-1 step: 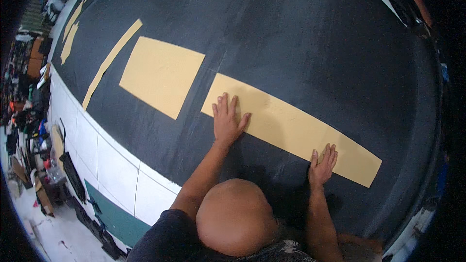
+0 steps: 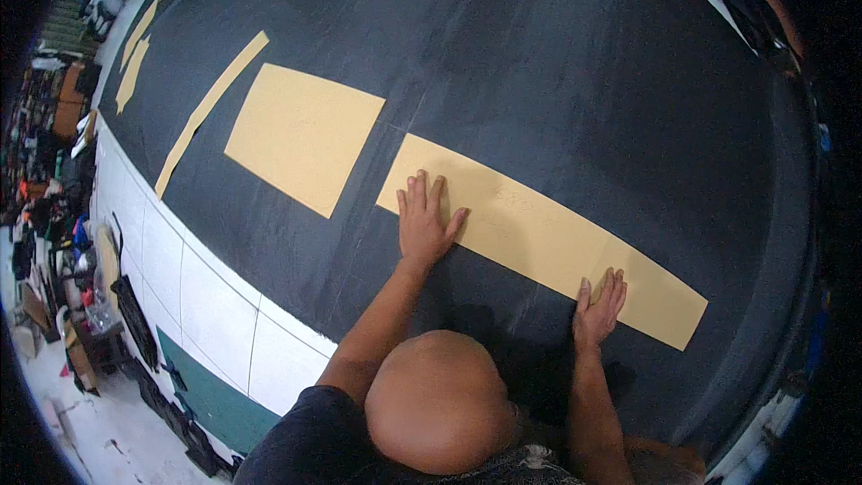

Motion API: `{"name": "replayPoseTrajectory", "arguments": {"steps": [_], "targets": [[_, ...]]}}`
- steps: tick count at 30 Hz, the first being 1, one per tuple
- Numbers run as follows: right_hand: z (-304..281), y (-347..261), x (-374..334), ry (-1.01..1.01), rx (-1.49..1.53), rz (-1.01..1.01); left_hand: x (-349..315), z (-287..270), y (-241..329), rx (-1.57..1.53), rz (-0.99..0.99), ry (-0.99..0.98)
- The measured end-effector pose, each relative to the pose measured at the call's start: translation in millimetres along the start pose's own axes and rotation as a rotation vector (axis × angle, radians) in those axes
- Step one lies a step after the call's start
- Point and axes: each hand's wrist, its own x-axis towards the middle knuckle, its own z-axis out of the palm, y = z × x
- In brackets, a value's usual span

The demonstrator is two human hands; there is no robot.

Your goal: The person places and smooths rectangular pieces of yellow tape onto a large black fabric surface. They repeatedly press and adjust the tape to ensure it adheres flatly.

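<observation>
A long tan pattern piece (image 2: 530, 224), which looks like card or stiff paper, lies flat on a dark sheet of material (image 2: 557, 63). My left hand (image 2: 429, 223) rests flat near its left end, fingers spread and thumb out to the right. Over its lower edge, towards the right end, lies my right hand (image 2: 600, 310), fingers stretched out and palm down. Neither hand grips anything. Left of the long piece, a wide four-sided tan piece (image 2: 305, 139) lies apart from it across a narrow dark gap.
Farther left lie a narrow tan strip (image 2: 208, 117) and a few slim tan pieces (image 2: 133, 76) near the sheet's edge. A white table surface (image 2: 215, 283) borders the sheet at lower left. Cluttered shelves (image 2: 40, 144) stand beyond on the left. Dark items (image 2: 736, 0) sit at the far right.
The view has shifted slightly, so the tan pieces sit a little differently in the picture. Both hands keep their places on the long piece.
</observation>
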Motion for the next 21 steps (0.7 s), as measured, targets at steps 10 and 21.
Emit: {"name": "replayPoseTrajectory", "arguments": {"steps": [10,21], "targets": [[-4,-3,1,-0.026,0.0,0.01,-3,0,-1,0.026,-0.014,0.015],[6,11,0,0.027,-0.036,-0.03,2,0,-2,0.032,0.011,0.004]]}}
